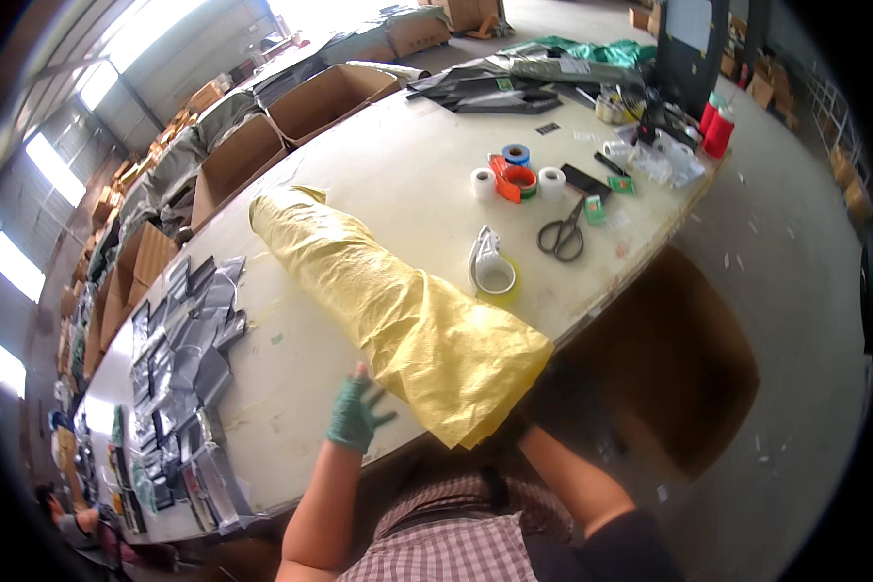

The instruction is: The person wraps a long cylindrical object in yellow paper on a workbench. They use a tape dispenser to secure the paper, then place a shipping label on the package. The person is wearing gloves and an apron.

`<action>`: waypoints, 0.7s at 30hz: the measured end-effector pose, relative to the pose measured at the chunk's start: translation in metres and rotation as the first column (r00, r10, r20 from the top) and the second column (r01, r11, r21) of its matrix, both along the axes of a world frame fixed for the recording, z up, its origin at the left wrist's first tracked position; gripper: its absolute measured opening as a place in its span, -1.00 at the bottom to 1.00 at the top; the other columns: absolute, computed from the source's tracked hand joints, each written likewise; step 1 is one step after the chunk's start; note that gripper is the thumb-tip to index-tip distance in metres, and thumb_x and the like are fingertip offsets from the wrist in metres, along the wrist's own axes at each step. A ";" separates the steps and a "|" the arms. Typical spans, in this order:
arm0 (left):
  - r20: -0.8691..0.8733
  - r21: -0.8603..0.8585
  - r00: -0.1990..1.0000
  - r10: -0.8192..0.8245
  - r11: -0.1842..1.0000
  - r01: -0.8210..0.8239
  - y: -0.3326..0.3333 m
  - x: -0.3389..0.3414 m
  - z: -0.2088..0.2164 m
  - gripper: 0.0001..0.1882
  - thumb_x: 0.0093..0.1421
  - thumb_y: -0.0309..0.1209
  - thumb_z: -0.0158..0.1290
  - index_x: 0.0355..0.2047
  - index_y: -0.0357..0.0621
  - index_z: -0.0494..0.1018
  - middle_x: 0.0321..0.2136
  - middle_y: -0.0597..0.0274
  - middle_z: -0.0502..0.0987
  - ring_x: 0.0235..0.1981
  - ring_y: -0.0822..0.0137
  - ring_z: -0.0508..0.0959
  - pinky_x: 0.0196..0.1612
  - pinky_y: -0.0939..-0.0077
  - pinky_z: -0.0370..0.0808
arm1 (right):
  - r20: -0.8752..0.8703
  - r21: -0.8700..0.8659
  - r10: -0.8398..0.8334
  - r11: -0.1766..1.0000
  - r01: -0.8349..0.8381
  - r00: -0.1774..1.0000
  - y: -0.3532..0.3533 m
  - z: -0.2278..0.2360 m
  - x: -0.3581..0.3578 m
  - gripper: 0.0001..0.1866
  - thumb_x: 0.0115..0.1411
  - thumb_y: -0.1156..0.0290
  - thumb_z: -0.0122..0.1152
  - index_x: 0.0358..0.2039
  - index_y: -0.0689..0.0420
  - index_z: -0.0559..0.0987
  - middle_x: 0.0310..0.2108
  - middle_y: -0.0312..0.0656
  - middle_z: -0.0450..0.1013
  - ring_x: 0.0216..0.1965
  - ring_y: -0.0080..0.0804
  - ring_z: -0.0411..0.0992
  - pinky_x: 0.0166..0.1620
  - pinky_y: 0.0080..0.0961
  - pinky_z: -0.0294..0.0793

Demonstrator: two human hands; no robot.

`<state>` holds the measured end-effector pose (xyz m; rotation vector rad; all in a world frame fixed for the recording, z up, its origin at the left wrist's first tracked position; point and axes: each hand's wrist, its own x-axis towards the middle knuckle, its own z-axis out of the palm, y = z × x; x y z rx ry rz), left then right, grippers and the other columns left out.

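Note:
A long yellow woven plastic sack lies slantwise across the white table, its body bulging and creased, with the wide end hanging over the near edge. What fills it is hidden. My left hand, in a green glove with bare fingertips, is beside the sack's left side with its fingers spread and nothing in them. From the lower right my right forearm reaches to the sack's near end. The yellow material hides that hand and its fingers.
Right of the sack are a tape dispenser, scissors, tape rolls and red thread cones. Grey plastic packets cover the table's left side. Cardboard boxes line its far left edge. Another person is at lower left.

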<state>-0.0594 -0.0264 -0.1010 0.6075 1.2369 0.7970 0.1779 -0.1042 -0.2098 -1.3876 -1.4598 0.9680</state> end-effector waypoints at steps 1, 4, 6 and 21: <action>0.058 -0.079 0.997 -0.058 0.995 0.062 -0.003 0.008 -0.002 -0.01 0.08 0.24 0.10 0.35 0.08 -0.06 0.29 0.04 0.05 0.30 0.00 0.09 0.05 -0.44 0.25 | -0.093 -0.099 0.017 0.995 -0.026 0.996 -0.030 -0.015 0.024 -0.59 0.29 0.16 0.02 0.06 0.12 0.42 -0.02 -0.15 0.42 -0.02 -0.46 0.38 -0.01 -0.45 0.39; 0.263 -0.163 0.955 -0.139 0.969 0.186 -0.009 0.036 0.002 -0.16 0.11 0.16 0.12 0.26 0.03 0.13 0.17 0.04 0.25 0.17 0.00 0.29 -0.01 -0.16 0.42 | -0.365 -0.249 -0.247 0.955 0.161 0.898 -0.093 -0.022 0.100 -0.58 0.32 0.17 0.02 0.09 0.13 0.39 0.00 -0.14 0.40 -0.01 -0.49 0.37 -0.01 -0.46 0.40; 0.363 -0.198 0.928 -0.081 0.967 0.162 -0.006 0.050 -0.005 -0.29 0.15 0.10 0.11 0.17 -0.06 0.28 0.05 0.05 0.42 0.09 0.07 0.43 0.08 -0.03 0.43 | -0.526 -0.132 -0.530 0.824 0.552 0.665 -0.070 0.031 0.113 -0.57 0.32 0.11 0.03 0.05 0.13 0.41 -0.11 -0.23 0.43 -0.14 -0.53 0.39 -0.07 -0.51 0.39; 0.313 -0.163 0.949 0.041 0.987 0.011 -0.127 -0.080 0.014 -0.40 0.10 -0.34 0.18 0.13 -0.27 0.29 -0.02 0.04 0.47 -0.04 0.14 0.51 0.07 0.24 0.46 | -0.673 -0.524 -0.056 0.740 -0.421 0.738 -0.063 0.023 0.005 -0.58 0.18 0.36 0.25 0.02 0.27 0.48 -0.09 -0.18 0.49 -0.07 -0.47 0.43 0.00 -0.48 0.43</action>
